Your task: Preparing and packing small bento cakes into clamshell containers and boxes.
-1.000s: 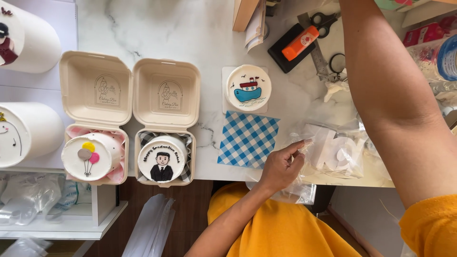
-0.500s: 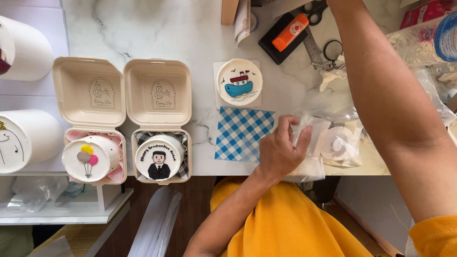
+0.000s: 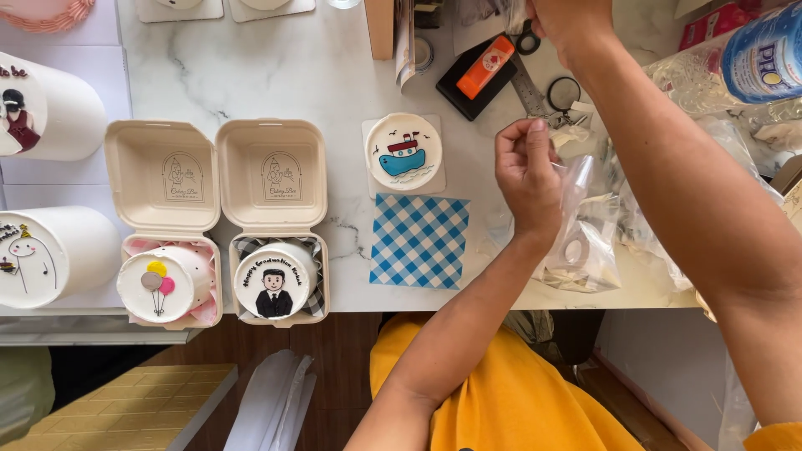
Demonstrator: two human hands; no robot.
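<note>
**Thin plastic lifting over an uncovered cake**

Head view: the left hand [image 3: 528, 171] is pinching the top edge of a clear plastic bag [image 3: 585, 242], thumb and fingertips closed tight on the film, the other fingers curled in. The bag is hanging down toward the front edge of the marble table [image 3: 276, 75], right of the blue checked paper [image 3: 419, 240]. The right hand [image 3: 568, 25] is reaching to the back edge, near the scissors [image 3: 535, 79] and the orange cutter [image 3: 484, 67]; its fingers are running out of the picture, so I cannot tell whether it is gripping anything.

Risks, as I judge them: the film is slippery and the pinch is small, so the bag may be slipping free or tearing. The right forearm is crossing low over loose wrappers at the right edge and could be dragging them off. The little boat cake [image 3: 403, 152] is sitting bare just beside the left hand; a swinging bag could be smearing its icing. The two open boxes [image 3: 271, 179] holding cakes near the front edge are lying well apart from the hands
</note>
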